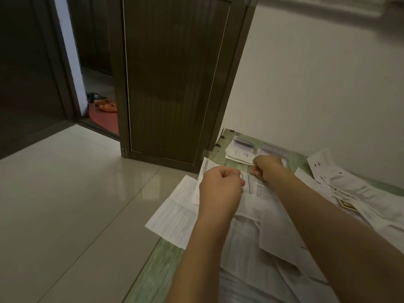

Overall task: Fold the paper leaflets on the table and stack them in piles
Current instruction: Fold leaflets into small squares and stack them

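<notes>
1. Pinching is being done by both: the left hand (pixel 220 185) and right hand (pixel 267 168) are being curled tight on one leaflet (pixel 254 190), over the table's (pixel 166 259) left side.
2. An unfolded sheet (pixel 172 212) is being seen overhanging the left edge, open floor (pixel 76 193) beyond.
3. A folded pile (pixel 239 153) is being seen at the far corner, loose leaflets (pixel 349 189) crowding the right.

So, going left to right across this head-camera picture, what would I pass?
Orange slippers → dark door panel → left hand → right hand, both pinching one leaflet → loose leaflets.
</notes>
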